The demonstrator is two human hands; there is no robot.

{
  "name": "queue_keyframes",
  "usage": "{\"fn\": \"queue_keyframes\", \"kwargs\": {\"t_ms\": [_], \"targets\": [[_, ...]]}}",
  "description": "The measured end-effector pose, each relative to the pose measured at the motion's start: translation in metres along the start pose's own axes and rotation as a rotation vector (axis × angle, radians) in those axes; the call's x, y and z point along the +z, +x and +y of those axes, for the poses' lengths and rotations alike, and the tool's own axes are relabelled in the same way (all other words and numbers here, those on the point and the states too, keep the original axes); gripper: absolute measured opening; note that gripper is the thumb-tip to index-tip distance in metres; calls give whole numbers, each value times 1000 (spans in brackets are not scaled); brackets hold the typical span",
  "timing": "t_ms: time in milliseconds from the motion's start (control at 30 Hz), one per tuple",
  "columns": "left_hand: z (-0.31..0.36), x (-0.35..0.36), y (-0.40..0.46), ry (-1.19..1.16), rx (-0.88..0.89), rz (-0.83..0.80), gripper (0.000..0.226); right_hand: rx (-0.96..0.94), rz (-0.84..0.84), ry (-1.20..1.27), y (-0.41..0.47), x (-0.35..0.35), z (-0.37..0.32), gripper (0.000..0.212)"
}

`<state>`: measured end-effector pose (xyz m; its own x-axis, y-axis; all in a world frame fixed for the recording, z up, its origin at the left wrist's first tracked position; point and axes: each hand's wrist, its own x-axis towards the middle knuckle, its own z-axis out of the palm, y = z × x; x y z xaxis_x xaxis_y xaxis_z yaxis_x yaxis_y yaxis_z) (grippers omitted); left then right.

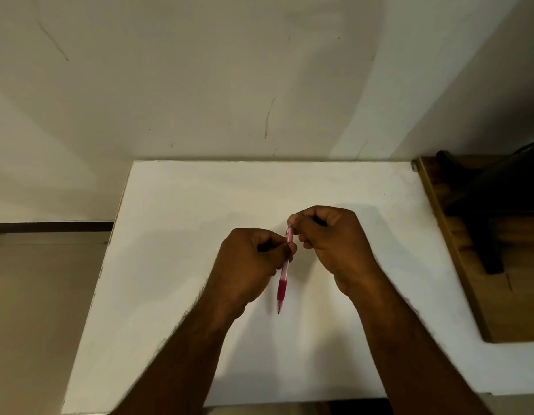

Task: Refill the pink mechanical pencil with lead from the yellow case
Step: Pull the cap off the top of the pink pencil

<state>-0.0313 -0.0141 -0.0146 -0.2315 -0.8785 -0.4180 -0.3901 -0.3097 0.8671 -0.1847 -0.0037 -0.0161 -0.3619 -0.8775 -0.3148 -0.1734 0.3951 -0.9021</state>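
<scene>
Pink pencil [284, 272] gripped mid-barrel in closed left hand [247, 265], tip toward table's [170, 265] near edge, right hand [331, 238] pinching far cap end (yellow case unseen).

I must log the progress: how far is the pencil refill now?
Done: nothing I can confirm. In hand: the left hand holds the translucent pink mechanical pencil tip-down over the white table; the right hand pinches its top end. Left: the yellow case is not in view.
</scene>
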Motion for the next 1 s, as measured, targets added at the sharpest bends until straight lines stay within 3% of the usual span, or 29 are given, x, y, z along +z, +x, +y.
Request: {"fn": "queue_keyframes", "kwargs": {"t_ms": [200,300,400,500,667,767,867,1000], "targets": [[-1,4,-2,7,1,-36,15,-50,171,-3,6,-6,4,9],[-1,2,-2,-7,-1,-14,15,-102,287,-340,10,-16,16,16],[-1,0,-1,-23,-14,1,17,-127,282,-660,10,-14,28,22],[-1,1,0,-15,-28,11,19,-146,271,-817,10,-9,36,26],[-1,-1,0,-34,-36,7,18,-163,285,-820,7,-11,31,27],[-1,-3,1,-55,-40,2,18,-96,325,-513,5,-26,19,21],[-1,-3,2,-46,-33,12,19,53,81,-95,-6,-39,4,12],[-2,-1,4,-24,-22,19,19,176,-320,-95,-23,-30,-4,4]]}}
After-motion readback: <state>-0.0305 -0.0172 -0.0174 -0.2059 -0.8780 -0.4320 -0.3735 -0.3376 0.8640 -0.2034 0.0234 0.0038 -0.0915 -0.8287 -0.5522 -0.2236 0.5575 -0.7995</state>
